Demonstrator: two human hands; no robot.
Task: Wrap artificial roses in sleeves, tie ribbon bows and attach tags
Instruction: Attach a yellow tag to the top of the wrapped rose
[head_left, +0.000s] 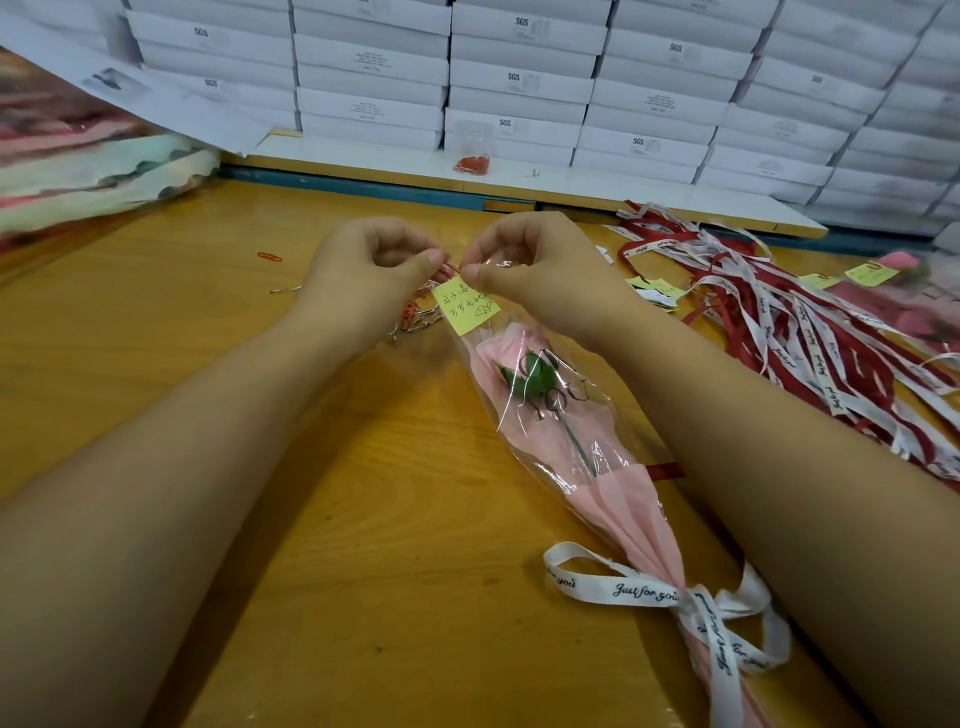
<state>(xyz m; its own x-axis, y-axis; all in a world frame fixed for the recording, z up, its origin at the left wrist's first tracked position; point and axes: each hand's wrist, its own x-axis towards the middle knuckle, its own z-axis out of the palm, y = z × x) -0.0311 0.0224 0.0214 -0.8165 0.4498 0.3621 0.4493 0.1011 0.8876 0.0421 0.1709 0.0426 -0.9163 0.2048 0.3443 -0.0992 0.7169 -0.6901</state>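
A pink artificial rose (511, 358) lies in a clear sleeve (566, 415) lined with pink paper on the wooden table. A white "Just for you" ribbon bow (670, 597) is tied round its stem end near me. A yellow handwritten tag (465, 310) sits at the sleeve's top edge. My left hand (371, 265) pinches a red paper clip (449, 270) at that edge. My right hand (524, 260) pinches the tag and sleeve top right beside it. Both thumbs almost touch.
Red and white ribbons (800, 322) lie heaped to the right, with more yellow tags (657, 288) and a finished rose (901, 265). Loose red clips (410, 314) lie under my left hand, one clip (270, 256) further left. White boxes (519, 83) are stacked behind; sleeves (93, 171) are piled at left.
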